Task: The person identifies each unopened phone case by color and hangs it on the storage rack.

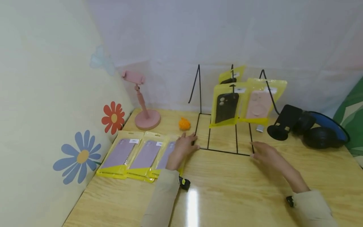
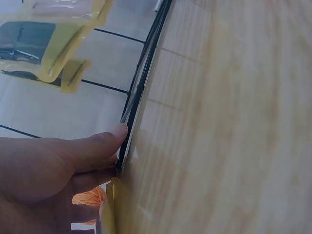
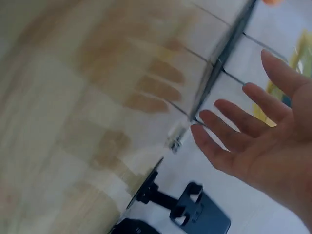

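A black wire display rack (image 1: 218,150) lies with its base on the wooden table and its hooks rising at the back. Packaged phone cases hang from it, a black one (image 1: 227,107) and a pink one (image 1: 258,105), with another package (image 1: 232,74) partly hidden behind. At the front left corner of the base my left hand (image 1: 182,148) pinches the wire between thumb and finger; the left wrist view shows the thumb (image 2: 105,141) on it. My right hand (image 1: 267,156) is by the front right corner, fingers extended and spread in the right wrist view.
Packaged purple phone cases (image 1: 144,154) lie at the left, partly under my left forearm. Behind them stand a pink phone stand (image 1: 147,119) and an orange ball (image 1: 184,124). To the right are a small silver object (image 1: 260,128), a black phone stand (image 1: 286,118) and headphones (image 1: 320,137).
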`<state>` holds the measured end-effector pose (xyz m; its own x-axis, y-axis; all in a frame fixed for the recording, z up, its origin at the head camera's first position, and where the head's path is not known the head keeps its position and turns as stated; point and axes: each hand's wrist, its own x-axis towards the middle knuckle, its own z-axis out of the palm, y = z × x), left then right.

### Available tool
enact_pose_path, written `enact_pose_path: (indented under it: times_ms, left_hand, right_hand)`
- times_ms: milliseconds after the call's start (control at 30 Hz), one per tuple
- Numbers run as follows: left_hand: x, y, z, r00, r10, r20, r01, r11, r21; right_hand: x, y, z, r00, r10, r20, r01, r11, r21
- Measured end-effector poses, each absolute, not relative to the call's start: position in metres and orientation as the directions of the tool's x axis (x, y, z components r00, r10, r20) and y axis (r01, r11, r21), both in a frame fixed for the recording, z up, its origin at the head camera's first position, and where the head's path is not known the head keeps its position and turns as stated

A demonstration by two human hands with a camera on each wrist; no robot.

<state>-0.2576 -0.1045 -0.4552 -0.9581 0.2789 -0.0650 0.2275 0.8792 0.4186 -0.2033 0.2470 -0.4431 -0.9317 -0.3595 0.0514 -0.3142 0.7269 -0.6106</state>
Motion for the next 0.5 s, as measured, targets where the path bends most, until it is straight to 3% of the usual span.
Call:
enact_pose_path:
  times_ms: [300, 500]
  left_hand:
    - [-0.257, -0.107, -0.456, -0.958, 0.277, -0.073, 0.221, 0.879, 0.423]
    - [-0.259, -0.107, -0.458, -0.958, 0.28, -0.066, 0.23, 0.884, 0.406]
  right_hand:
    - [-0.203, 0.223, -0.454, -0.877, -0.466, 0.116, -0.472, 0.793, -0.385]
    - [-0.204, 0.22, -0.457, -0.906, -0.409, 0.108, -0.42, 0.843, -0.335]
